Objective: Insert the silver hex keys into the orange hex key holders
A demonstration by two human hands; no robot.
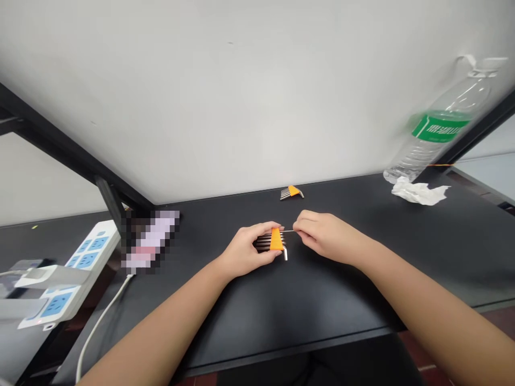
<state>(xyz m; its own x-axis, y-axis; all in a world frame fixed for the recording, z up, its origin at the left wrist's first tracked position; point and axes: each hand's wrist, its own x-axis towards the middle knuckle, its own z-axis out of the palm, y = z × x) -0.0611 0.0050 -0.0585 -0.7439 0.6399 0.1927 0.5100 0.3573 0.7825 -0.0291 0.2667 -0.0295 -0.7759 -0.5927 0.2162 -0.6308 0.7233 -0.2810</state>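
An orange hex key holder with several metal keys through it is gripped between the thumb and fingers of my left hand, low over the black tabletop. One bent key end sticks out on the holder's right side. My right hand pinches a thin hex key that runs level from the holder to my fingertips. The pinched end is hidden by those fingers. Behind my hands, near the wall, lies a second orange hex key set.
At the left stand a white power strip with plugs in it and a blurred-out item with a white cable. A water bottle leans at the back right beside a crumpled tissue. A white wall borders the black table.
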